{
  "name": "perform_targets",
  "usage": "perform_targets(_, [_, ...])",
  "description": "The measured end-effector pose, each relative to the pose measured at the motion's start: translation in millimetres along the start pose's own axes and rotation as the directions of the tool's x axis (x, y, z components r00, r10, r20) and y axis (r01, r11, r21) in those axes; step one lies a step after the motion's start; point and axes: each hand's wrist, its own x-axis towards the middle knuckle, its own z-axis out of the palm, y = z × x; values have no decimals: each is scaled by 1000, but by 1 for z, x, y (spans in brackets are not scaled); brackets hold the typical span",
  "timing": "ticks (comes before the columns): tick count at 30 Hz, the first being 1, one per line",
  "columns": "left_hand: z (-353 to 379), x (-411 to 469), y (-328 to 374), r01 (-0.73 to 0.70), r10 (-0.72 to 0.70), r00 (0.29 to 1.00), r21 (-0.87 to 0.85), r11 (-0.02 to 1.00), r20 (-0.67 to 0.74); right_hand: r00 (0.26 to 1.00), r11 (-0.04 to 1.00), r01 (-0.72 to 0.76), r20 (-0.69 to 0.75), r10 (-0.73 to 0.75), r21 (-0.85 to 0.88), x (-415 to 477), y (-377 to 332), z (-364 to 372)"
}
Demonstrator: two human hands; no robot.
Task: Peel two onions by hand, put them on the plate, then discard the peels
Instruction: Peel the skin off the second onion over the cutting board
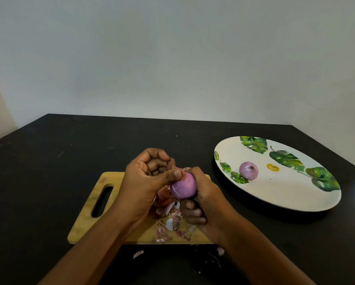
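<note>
Peels [171,224] litter the board [86,212]; above, the right hand [206,199] grips an onion [183,188], the left hand [145,177] pinches its skin.

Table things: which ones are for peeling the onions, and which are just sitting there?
For the job: held onion, gripped by the left hand and right hand; peeled onion on the plate; peels; stray peel.
Just there: cutting board under the peels; black table.

Half-peeled onion [183,187] in right hand [205,194], left hand [145,179] on its skin [174,167]
</note>
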Motion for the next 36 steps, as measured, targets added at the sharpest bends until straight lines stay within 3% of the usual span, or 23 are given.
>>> perform_targets(9, [0,0,-1,-34,35,999,84,996,-19,1000,1000,-2,-21,2,11,1,2,2])
perform_targets(14, [1,-1,-2,-35,37,998,33,999,-42,999,1000,30,-43,-30,-2,0,1,4])
perform_targets(30, [-4,2,6,-7,5,997,38,999,72,999,999,39,8,-40,38,0,0,3])
perform_targets(36, [-6,3,4,-3,1,1000,80,997,30,989,992,123,-83,-124,-18,6,3,2])
